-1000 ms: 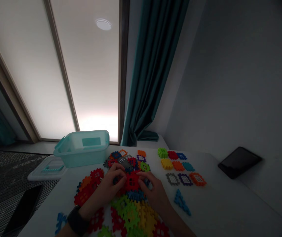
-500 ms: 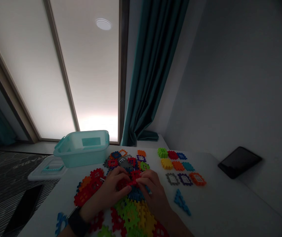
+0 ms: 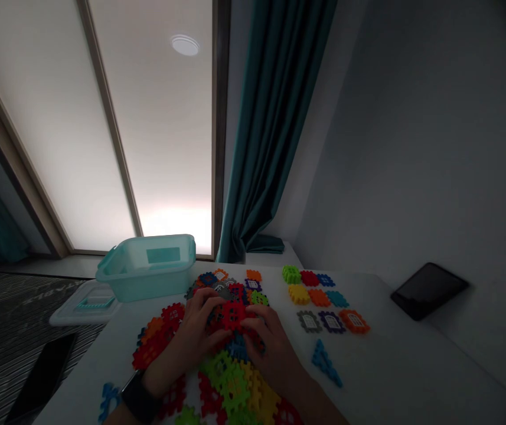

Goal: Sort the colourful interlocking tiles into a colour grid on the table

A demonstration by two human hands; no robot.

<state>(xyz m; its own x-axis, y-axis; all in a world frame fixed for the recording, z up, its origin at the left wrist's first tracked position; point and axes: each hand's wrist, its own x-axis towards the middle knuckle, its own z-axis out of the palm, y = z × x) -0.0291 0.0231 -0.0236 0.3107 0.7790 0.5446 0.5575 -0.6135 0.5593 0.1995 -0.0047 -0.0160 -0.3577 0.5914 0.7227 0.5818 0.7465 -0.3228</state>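
Observation:
Over the middle of the pile, my left hand (image 3: 199, 330) and my right hand (image 3: 269, 348) grip red toothed building plates (image 3: 234, 316) from either side. My left thumb presses at the near edge, while the right fingertips lie on the right side. Whether the red plates are joined cannot be made out, as fingers cover parts. Blue plates (image 3: 237, 347) lie just below. Nearer me are lime green plates (image 3: 232, 383) and yellow plates (image 3: 261, 395). Red plates (image 3: 149, 349) and an orange plate (image 3: 153, 326) lie left of my left wrist, which wears a black watch (image 3: 139, 396).
Sorted plates (image 3: 320, 297) stand in rows at the right, with a blue triangular piece (image 3: 326, 363) nearer me. A teal bin (image 3: 150, 268) stands back left, beside its lid (image 3: 87, 302). A black tablet (image 3: 430, 291) lies far right. Mixed plates (image 3: 221, 287) lie behind my hands.
The red plates between my hands are tilted up and show more of their face. My left fingers have risen slightly and moved left; the right fingers are spread a little wider.

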